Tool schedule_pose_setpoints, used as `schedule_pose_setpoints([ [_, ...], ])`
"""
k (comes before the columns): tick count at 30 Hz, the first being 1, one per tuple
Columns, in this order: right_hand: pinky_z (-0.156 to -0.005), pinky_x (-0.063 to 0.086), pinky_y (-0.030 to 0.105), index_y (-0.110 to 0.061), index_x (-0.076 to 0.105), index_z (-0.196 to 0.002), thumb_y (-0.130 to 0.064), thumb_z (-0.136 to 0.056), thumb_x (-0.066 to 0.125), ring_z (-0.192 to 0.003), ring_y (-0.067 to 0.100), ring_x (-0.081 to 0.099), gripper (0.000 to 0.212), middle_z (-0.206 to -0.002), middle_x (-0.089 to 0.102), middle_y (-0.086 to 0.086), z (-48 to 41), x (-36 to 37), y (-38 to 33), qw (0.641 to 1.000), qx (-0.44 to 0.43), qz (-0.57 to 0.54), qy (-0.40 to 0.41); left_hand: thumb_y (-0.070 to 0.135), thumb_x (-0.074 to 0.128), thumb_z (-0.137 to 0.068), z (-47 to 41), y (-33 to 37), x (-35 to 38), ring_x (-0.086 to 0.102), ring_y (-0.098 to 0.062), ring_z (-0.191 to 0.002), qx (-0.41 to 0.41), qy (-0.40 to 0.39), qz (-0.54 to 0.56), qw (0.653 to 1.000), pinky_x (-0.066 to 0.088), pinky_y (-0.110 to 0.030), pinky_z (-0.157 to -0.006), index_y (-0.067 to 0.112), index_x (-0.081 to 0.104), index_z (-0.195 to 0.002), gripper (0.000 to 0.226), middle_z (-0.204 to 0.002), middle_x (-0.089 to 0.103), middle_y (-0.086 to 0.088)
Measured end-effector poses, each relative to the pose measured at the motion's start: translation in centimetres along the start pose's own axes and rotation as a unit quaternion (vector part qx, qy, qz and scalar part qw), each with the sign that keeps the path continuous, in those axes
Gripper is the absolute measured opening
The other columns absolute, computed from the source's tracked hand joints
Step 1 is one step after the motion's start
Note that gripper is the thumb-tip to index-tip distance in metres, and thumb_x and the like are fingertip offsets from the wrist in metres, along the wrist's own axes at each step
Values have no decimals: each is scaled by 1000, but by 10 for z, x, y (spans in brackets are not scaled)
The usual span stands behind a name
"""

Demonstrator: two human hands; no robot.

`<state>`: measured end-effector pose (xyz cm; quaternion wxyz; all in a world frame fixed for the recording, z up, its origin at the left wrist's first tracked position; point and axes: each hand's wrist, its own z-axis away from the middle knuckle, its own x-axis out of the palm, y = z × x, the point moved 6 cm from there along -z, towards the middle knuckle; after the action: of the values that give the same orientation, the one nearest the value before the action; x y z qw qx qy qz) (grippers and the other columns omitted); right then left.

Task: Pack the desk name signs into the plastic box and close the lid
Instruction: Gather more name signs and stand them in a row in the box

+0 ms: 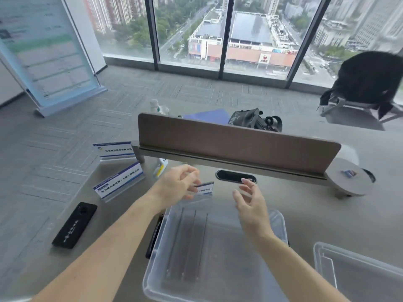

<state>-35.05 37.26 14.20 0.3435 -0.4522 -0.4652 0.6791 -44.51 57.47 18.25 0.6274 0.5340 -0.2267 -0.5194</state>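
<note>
the left hand has its fingers curled round the left end of a small name sign, a clear acrylic holder with a white card edged in blue. the sign sits just beyond the fingertips; through the blur it seems to stand on the table rather than hang in the air. the right hand hovers just right of the sign, fingers spread loosely and gently bent, holding nothing.

right under both wrists is the plastic box, a translucent rectangle with rounded corners and dark raised ribs along its floor, its top uncovered. the sign is just outside its far rim. the lid, the same cloudy plastic with a moulded edge, lies flat on the smooth grey table, well off to the right of the right forearm.

out past the left hand, further left, a second name sign leans on its wedge-shaped clear base, and a third name sign stands beyond that at the table's corner. a flat black oblong case lies left of the left forearm. ahead of both hands runs a brown felt-like divider panel, with a glossy oval cable port just before it.
</note>
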Motion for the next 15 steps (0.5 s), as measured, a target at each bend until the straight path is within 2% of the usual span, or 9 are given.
schedule_pose_setpoints([
  [3,-98,54,48,-25,53,-135,-22,-97,63,-96,7,64,40,-114,59,-13,-22,-7,-54,999,-46,-17,-6,30,52,-106,-8,43,-27,76,-25,-100,43,47,26,998,64,-45,-84,15,67,-119,24,-112,75,-8],
  [8,-99,54,47,-25,55,-135,-28,-95,66,-106,9,64,42,-123,60,-5,-60,-14,-103,994,-104,-8,-17,30,50,-107,-25,78,-57,74,-29,-104,42,96,113,988,62,-43,-83,14,66,-122,27,-118,73,-12],
  [12,-99,54,46,-29,60,-129,-35,-91,68,-111,9,64,39,-121,64,-9,-94,-6,-107,992,-109,14,-58,27,50,-107,-43,65,-82,71,-27,-110,26,155,80,984,61,-44,-87,12,64,-128,29,-121,71,-11],
  [15,-99,55,48,-31,66,-118,-45,-83,70,-113,9,64,39,-118,68,-10,-119,9,-85,991,-74,39,-101,20,54,-105,-61,26,-92,69,-24,-106,-4,165,-7,986,61,-45,-88,12,65,-125,24,-120,70,-13],
])
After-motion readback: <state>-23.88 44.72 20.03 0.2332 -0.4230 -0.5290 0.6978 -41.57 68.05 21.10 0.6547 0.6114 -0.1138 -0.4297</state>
